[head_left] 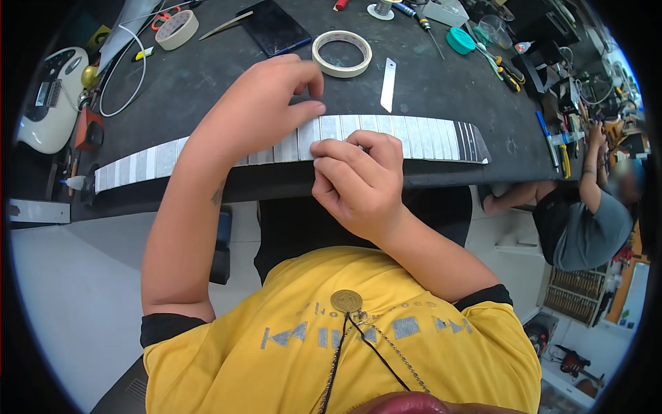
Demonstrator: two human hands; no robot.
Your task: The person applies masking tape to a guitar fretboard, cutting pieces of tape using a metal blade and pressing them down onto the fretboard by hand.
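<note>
A long guitar neck lies across the near edge of the bench, its fretboard covered with silvery-white strips between the frets. Bare dark wood with frets shows at its right end. My left hand hovers over the middle of the neck, its fingers bent and its thumb apart from the index finger, nothing visible between them. Against the near side of the fretboard, my right hand has its fingers curled together. Whatever those fingertips pinch, if anything, is hidden.
Beyond the neck lie a masking tape roll, a pale pointed blade and a dark tablet-like slab. Another tape roll sits far left, near a white guitar body. Pliers lie right. A co-worker sits at right.
</note>
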